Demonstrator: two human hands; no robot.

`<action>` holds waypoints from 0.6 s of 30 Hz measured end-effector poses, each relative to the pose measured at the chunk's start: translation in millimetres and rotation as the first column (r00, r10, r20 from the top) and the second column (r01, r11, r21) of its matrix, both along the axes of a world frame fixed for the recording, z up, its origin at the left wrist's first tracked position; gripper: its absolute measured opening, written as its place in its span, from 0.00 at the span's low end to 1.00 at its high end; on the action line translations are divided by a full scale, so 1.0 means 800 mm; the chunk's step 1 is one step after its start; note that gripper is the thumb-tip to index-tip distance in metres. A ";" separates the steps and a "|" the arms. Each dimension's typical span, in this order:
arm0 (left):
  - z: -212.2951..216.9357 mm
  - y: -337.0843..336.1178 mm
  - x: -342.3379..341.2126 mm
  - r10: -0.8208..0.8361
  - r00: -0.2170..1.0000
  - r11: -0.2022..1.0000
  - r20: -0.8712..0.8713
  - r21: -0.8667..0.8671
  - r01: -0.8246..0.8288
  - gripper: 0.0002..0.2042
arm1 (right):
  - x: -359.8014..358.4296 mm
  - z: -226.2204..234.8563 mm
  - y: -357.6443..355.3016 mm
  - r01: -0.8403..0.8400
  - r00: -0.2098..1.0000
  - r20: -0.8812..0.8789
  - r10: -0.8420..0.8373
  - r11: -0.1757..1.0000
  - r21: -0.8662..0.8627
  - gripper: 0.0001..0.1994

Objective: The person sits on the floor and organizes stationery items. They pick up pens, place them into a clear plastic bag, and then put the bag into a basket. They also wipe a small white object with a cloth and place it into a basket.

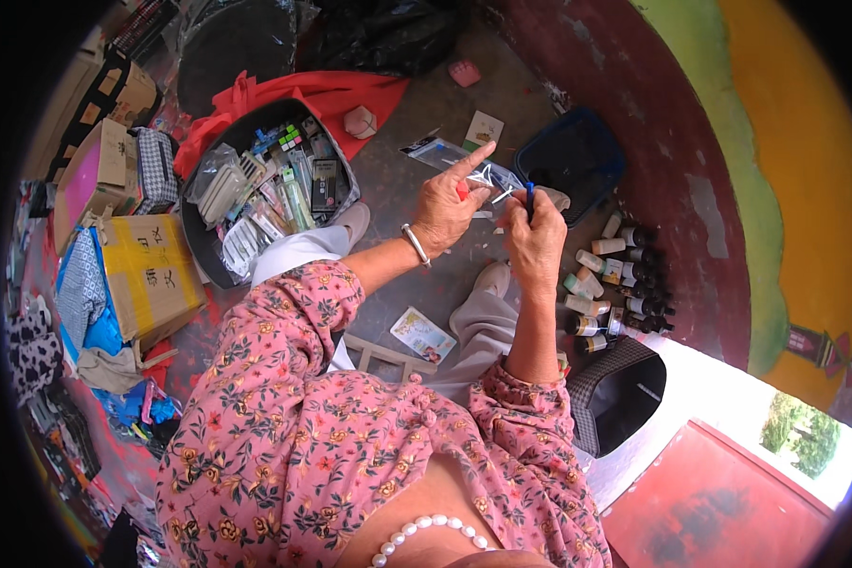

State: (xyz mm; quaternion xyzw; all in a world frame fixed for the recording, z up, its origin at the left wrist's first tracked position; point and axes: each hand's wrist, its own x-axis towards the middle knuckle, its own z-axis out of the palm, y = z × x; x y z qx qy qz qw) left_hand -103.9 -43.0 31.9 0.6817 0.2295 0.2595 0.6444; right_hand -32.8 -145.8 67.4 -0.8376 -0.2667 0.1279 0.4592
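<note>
My left hand (445, 210) is raised in the middle, its index finger stretched out. A small red piece (462, 189) shows between its thumb and curled fingers; its kind is unclear. To the right, my right hand (537, 241) pinches a slim blue pen-like stick (530, 196), which stands up from the fingers. A small white strip (503, 195) shows between the hands; I cannot tell which hand touches it. Just beyond lies a clear plastic sleeve (435, 150), with a white card (484, 130) behind it. A dark blue bin (577, 156) stands beyond my right hand.
On the left, a dark fabric bin (202, 241) holds packaged stationery and a puzzle cube (290, 138). Cardboard boxes (151, 270) stand farther left. Several bottles (589, 305) cluster at right, above a checked bin (625, 402). A picture card (423, 334) lies by my feet.
</note>
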 end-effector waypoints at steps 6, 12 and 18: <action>-0.022 0.002 0.005 -0.029 0.992 0.987 0.122 -0.156 0.048 0.29 | 0.002 0.004 0.010 0.010 0.994 -0.110 -0.004 0.999 0.054 0.06; -0.010 0.005 0.005 -0.044 0.985 0.871 0.167 -0.476 0.120 0.29 | 0.009 0.005 0.009 0.122 0.992 -0.028 -0.119 0.987 0.107 0.08; -0.014 0.020 0.004 0.008 0.997 0.857 0.077 -0.514 0.033 0.29 | 0.010 0.018 -0.005 -0.051 0.989 -0.138 0.046 0.998 -0.030 0.14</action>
